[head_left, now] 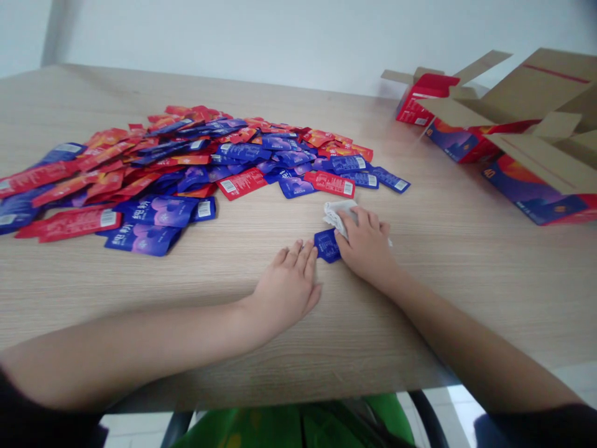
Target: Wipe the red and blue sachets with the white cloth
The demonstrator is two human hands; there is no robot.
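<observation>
A single blue sachet (328,245) lies flat on the table in front of me. My left hand (290,280) rests beside it with fingers stretched out, the fingertips at the sachet's left edge. On its right side, my right hand (367,246) is curled over a crumpled white tissue (336,214) and presses it down at the sachet. Part of the tissue and the sachet's right end are hidden under that hand. Beyond both hands spreads a large heap of red and blue sachets (242,152), some showing white barcode labels.
At the right stand open cardboard boxes with raised flaps: a small red box (422,102) at the back, a blue and red box (459,140) before it, and a larger box (527,190) nearest. A wall (280,43) runs behind the wooden table (186,286).
</observation>
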